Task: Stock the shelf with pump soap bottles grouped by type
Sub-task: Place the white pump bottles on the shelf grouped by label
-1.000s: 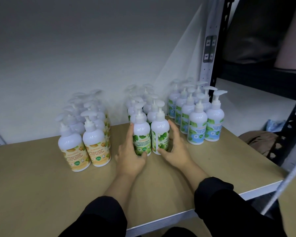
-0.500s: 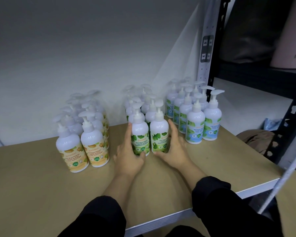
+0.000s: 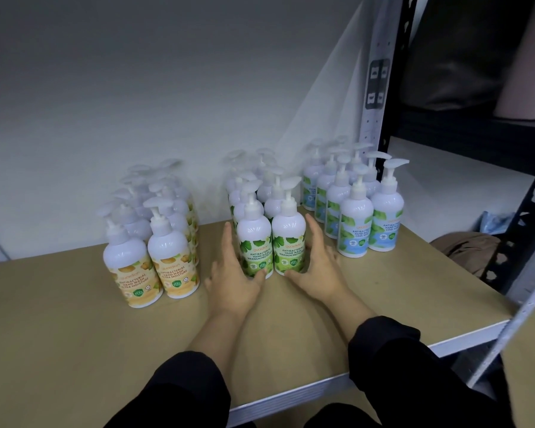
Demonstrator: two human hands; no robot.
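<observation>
Cupping the front green-label bottles, left hand and right hand seemingly touch, each grip spread apart.

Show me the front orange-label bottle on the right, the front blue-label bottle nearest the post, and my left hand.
front orange-label bottle (image 3: 176,273), head view, on its label.
front blue-label bottle (image 3: 386,223), head view, on its label.
left hand (image 3: 233,281), head view, back of hand.
</observation>
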